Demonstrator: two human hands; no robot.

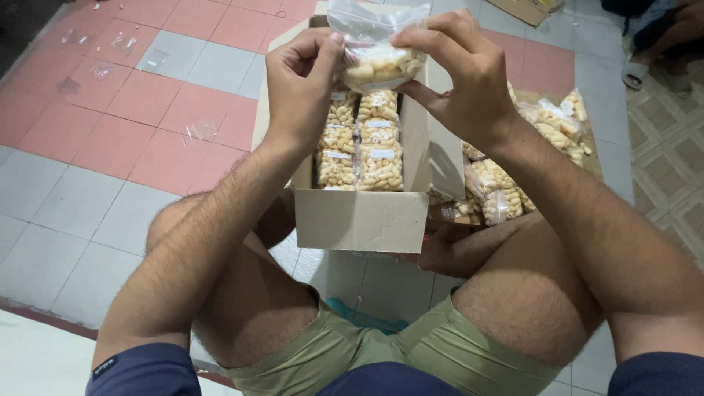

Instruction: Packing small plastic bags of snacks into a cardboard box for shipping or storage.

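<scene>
Floor (pixel 88 183): square tiles, pale grey and salmon red in patches, patterned tiles at 3 o'clock. You sit on it, knees spread, olive shorts (pixel 411 352) at 6 o'clock.

Between your knees, centre of view: open cardboard box (pixel 359 216), flaps up. Inside it, packed snack bags (pixel 359 158) stand in two rows, each with a small white label, filling the near part of the box.

At 2 o'clock, just beside the box: loose filled bags (pixel 528 154) heaped on a flat sheet of cardboard (pixel 594 158). Some lean against the box wall.

At 10 to 11 o'clock, well apart from the box: empty clear bags (pixel 198 132) scattered flat on the tiles.

At 1 o'clock, top edge: corner of a second carton (pixel 524 9). At 2 o'clock, far corner: a sandalled foot (pixel 645 70) of another person.

Hands: your left hand (pixel 301 81) and right hand (pixel 458 70) are both raised at 12 o'clock, directly over the box. Fingers of each are closed in a pinch on the top edge of one clear zip bag (pixel 374 44), left at its left corner, right at its right corner. The bag hangs between them, pale puffed snacks settled in its lower half, just above the packed rows. Your hands and the bag hide the far end of the box.
</scene>
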